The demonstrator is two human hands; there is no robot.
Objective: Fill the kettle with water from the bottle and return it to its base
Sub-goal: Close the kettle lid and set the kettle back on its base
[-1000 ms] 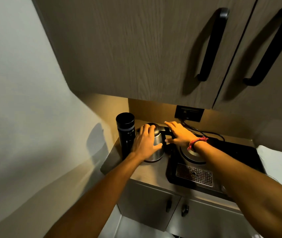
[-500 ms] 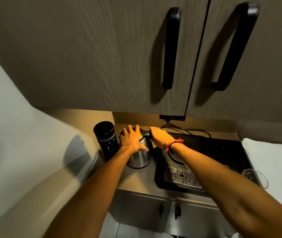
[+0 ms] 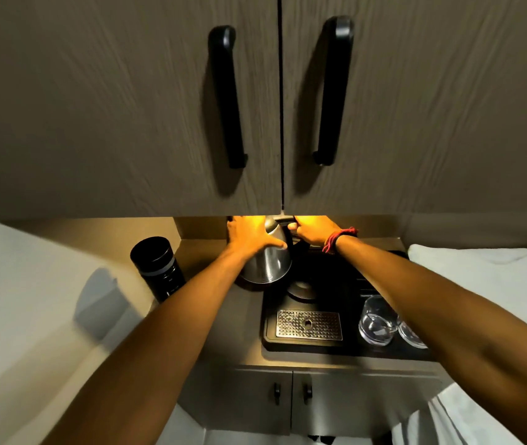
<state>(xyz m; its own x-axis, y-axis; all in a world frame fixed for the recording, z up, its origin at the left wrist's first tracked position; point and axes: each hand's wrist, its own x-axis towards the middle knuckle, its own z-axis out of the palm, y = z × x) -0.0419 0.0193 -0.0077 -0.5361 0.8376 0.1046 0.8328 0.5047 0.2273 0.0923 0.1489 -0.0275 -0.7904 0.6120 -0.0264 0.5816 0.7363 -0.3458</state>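
The steel kettle [image 3: 270, 263] is held off the counter, tilted, just left of and above its round base [image 3: 302, 289] on the black tray. My left hand [image 3: 250, 236] presses against the kettle's left side and top. My right hand [image 3: 313, 231] is closed around the kettle's black handle, a red band on that wrist. The kettle's top is partly hidden by the cabinet edge. A black cylindrical bottle [image 3: 159, 268] with its lid on stands upright at the counter's left end, untouched.
The black tray [image 3: 348, 346] holds a perforated metal drip grate [image 3: 308, 324] and two clear glasses [image 3: 377, 324] at its right. Overhead cabinet doors [image 3: 127, 107] with black handles hang low above the counter. White cloth [image 3: 487, 271] lies to the right. Lower cabinet doors sit below.
The kettle has risen from the counter and shifted right toward the tray, both hands staying on it. The camera view has swung right and tipped, bringing the glasses into sight.
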